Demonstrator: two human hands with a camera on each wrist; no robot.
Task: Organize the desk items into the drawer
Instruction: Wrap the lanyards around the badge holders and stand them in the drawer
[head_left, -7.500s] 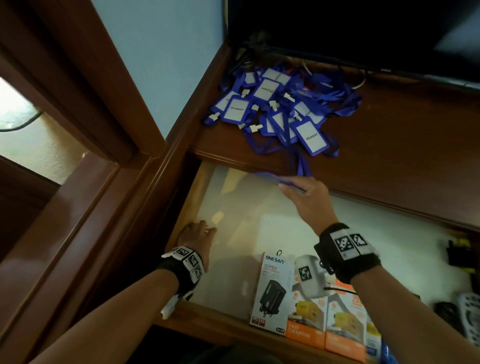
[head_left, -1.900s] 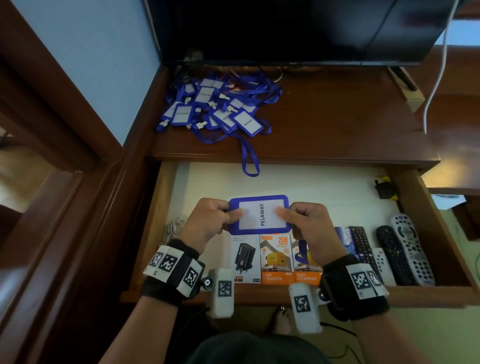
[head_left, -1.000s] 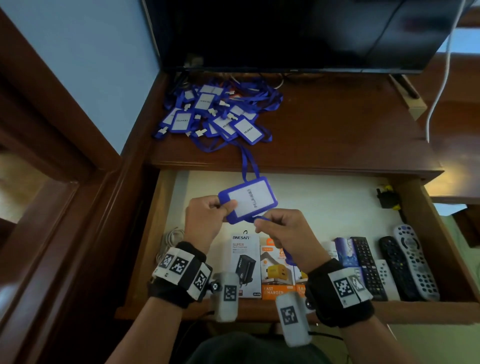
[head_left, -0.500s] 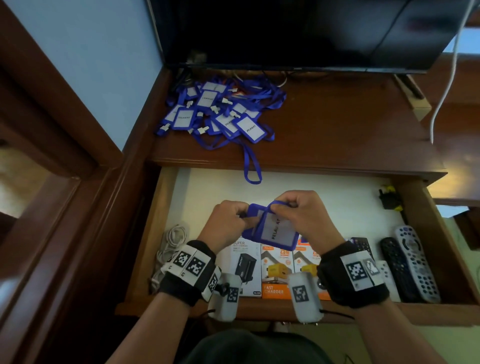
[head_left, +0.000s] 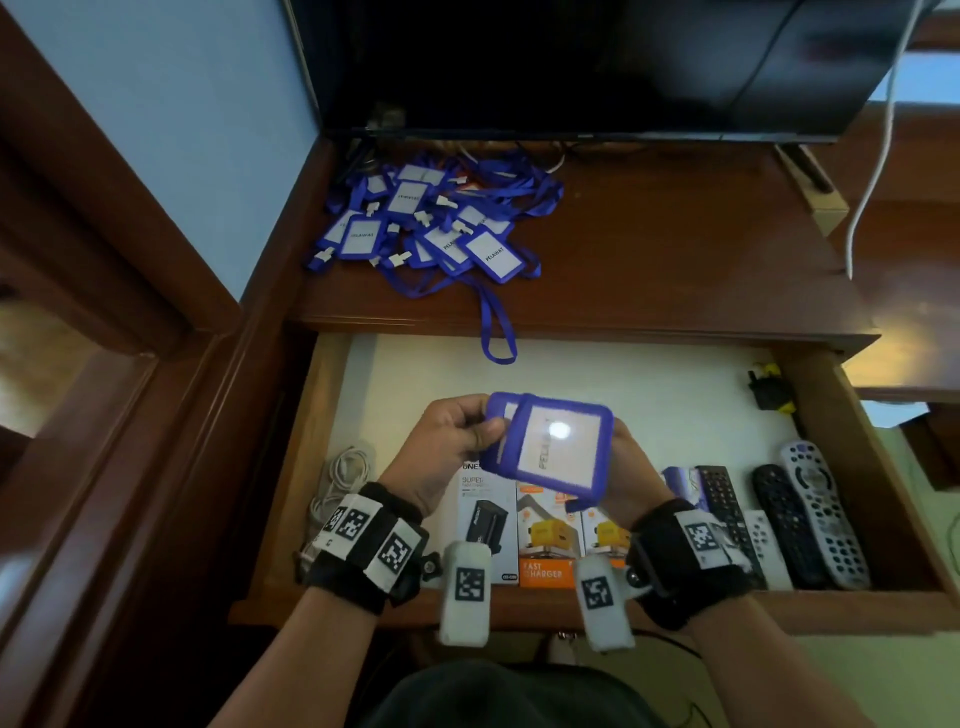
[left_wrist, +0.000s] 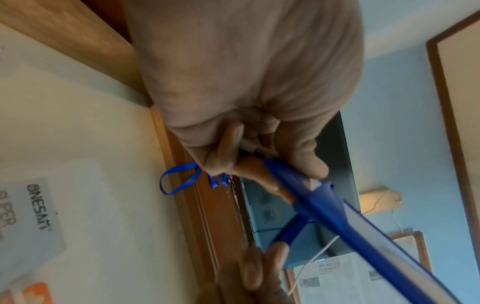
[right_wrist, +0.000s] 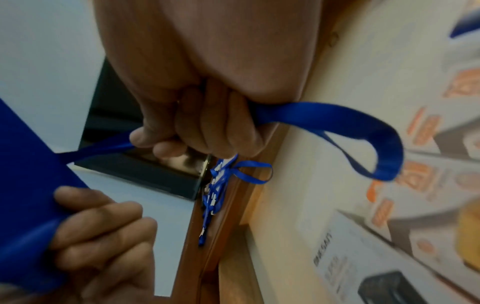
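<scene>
A person's left hand (head_left: 451, 441) pinches the edge of a blue-framed badge holder (head_left: 551, 447), its white card catching a glare, while the right hand (right_wrist: 207, 123) curls around the blue lanyard (right_wrist: 337, 127). The badge hangs above the open drawer (head_left: 597, 384), over the charger boxes (head_left: 540, 535) lining its pale floor. Behind the drawer, a pile of matching badges (head_left: 436, 223) sits on the dark wooden desk (head_left: 675, 260), under a monitor (head_left: 571, 62) beside a blue wall.

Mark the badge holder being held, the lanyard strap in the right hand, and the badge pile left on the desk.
badge holder (head_left: 558, 447), head view, on its clear front window.
lanyard strap (right_wrist: 337, 121), right wrist view, on the loop hanging from the fingers.
badge pile (head_left: 431, 228), head view, on the middle of the heap.
</scene>
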